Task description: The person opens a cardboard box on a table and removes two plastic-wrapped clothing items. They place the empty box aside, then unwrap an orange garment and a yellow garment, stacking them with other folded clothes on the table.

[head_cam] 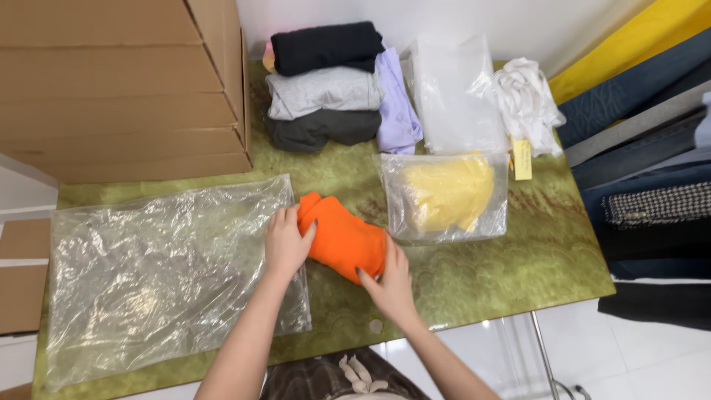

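Orange garment (342,238), near the table's (518,259) front edge: I see left hand (285,241) and right hand (389,285) grasping its ends.

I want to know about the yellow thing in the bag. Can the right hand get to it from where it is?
Probably yes. The right hand rests on the orange garment, and the bagged yellow garment lies just beyond with nothing between.
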